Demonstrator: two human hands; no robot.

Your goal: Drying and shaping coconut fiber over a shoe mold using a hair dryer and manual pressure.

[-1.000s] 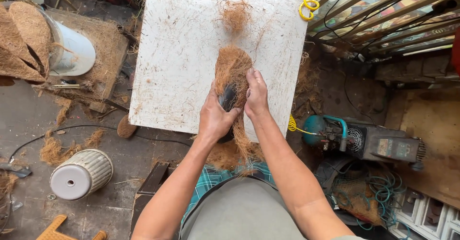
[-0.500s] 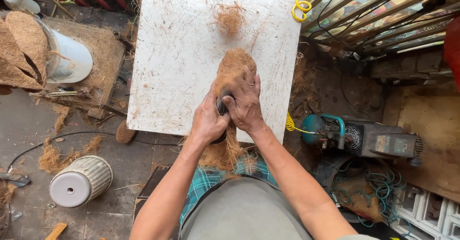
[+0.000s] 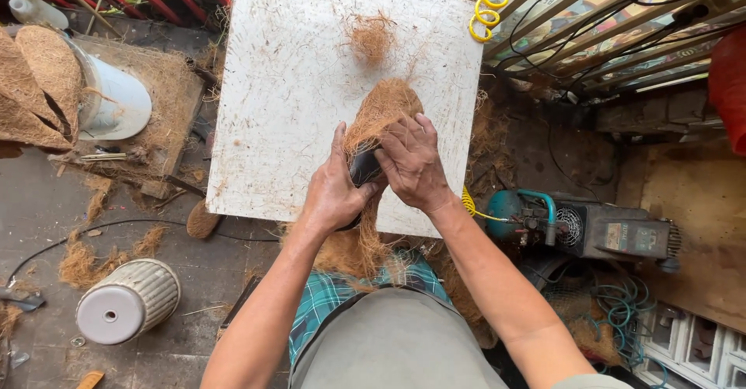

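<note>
Left of the white board [image 3: 287,101], a ribbed pot [image 3: 128,301] is lying on its side on the floor. At the board's near edge, your left hand [image 3: 332,191] is gripping a dark object [image 3: 364,168], fingers closed around it. Your right hand [image 3: 416,163] is pressing a mat of brown fibre [image 3: 381,109] over that object, fingers spread. Right of the board, a compressor [image 3: 583,230] is sitting on the floor.
</note>
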